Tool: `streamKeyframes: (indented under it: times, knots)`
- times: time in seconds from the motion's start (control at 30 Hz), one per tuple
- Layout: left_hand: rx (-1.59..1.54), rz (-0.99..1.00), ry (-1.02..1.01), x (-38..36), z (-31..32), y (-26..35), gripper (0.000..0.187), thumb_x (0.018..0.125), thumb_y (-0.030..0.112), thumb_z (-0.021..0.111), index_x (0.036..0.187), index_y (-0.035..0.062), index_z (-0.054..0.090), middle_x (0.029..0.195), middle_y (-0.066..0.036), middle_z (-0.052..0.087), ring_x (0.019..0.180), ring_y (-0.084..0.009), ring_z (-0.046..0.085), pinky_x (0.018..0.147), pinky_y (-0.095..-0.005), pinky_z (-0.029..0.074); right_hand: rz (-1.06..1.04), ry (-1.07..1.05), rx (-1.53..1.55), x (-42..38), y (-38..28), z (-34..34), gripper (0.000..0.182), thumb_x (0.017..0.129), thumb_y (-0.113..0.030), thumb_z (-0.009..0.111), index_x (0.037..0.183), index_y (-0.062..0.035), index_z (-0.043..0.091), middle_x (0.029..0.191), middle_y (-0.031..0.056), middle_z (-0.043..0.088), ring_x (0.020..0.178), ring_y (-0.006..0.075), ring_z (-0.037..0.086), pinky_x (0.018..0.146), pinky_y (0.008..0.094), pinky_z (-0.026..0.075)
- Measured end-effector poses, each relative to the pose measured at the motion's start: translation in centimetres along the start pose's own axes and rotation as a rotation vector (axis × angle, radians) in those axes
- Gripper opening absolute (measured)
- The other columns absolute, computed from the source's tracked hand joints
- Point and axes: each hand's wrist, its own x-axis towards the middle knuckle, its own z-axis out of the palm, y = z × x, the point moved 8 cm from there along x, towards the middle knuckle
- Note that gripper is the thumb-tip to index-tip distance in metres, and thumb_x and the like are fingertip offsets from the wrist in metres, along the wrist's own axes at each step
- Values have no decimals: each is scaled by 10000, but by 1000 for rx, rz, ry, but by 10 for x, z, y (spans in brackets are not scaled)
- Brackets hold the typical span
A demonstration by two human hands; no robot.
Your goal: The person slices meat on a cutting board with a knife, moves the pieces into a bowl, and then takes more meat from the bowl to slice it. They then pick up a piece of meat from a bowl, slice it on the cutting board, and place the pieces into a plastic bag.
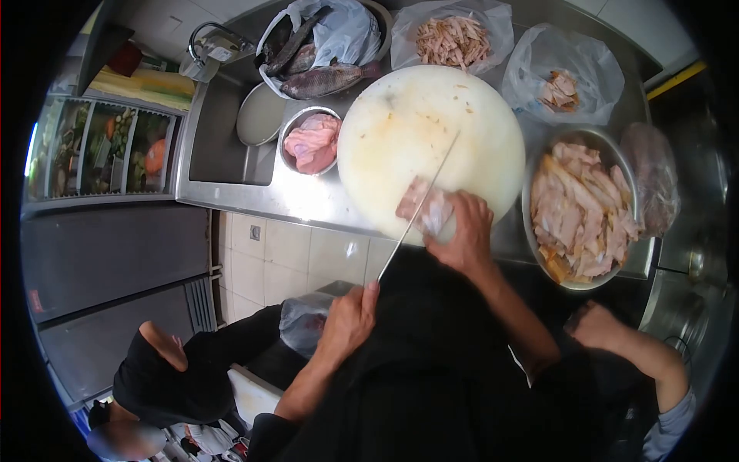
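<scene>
My left hand (348,317) is closed round the handle of a long knife (422,202), whose thin blade points up across the round white cutting board (385,165). Under the blade, near the board's front edge, lies a block of pale pinkish meat (412,199). My right hand (466,231) is on the meat's right end with its fingers bent round it; a whitish part shows beside the fingertips. Small meat scraps dot the far half of the board.
Right of the board stands a metal bowl of meat slabs (581,208); behind are bags of meat strips (454,42) and meat pieces (560,91). Left are fish (327,81), a bowl of pink meat (312,145) and a sink (223,146). Another person's hand (596,327) is at right; someone sits lower left.
</scene>
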Motion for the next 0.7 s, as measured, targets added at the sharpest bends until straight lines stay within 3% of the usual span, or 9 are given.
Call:
streamKeyframes:
  times: [0.03,0.13,0.23,0.33,0.37,0.47,0.7]
  knots:
    - [30,6,-4,3,0,-2,603,1089,453,450,843,-68,627,821,-368,618,882,-572,602,753,-566,469,-2,0,4,-1,0,0,805,599,-237,874,1304,-60,530,1307,166,553,1250,378,489,1027,517,373]
    - [76,-7,-39,5,-2,-5,664,1106,504,381,807,-53,585,619,-158,540,601,-254,552,612,-417,451,-2,9,28,-2,1,0,793,597,-227,873,1293,-64,529,1311,171,546,1254,379,484,1038,515,368]
    - [2,103,83,-14,-26,33,654,1113,479,360,793,-51,568,595,-137,540,572,-221,558,579,-407,448,-6,18,75,-2,2,-5,777,598,-220,868,1280,-64,528,1317,177,534,1255,383,475,1046,513,365]
    - [-183,216,164,-33,-44,61,514,1089,386,462,825,-26,619,745,-319,613,736,-561,586,662,-529,477,-26,36,130,-5,5,-11,753,606,-216,864,1262,-63,528,1317,181,524,1256,387,468,1054,512,361]
    - [-211,215,150,-30,-34,45,479,1083,369,479,822,-6,624,742,-314,626,724,-556,599,648,-549,487,-30,37,138,-8,7,-12,741,611,-215,863,1255,-64,529,1316,183,522,1257,387,465,1058,513,359]
    - [240,87,97,7,10,-10,486,1078,361,492,796,-16,612,738,-326,629,736,-560,608,673,-586,499,-31,50,148,-14,6,-11,715,617,-216,861,1237,-71,537,1318,174,522,1262,387,460,1067,510,352]
    - [188,35,55,5,-2,1,547,1084,383,463,772,-33,634,784,-359,636,819,-588,610,756,-638,487,18,-76,77,6,6,11,769,627,-265,856,1296,-61,538,1366,150,524,1312,392,438,1081,512,348]
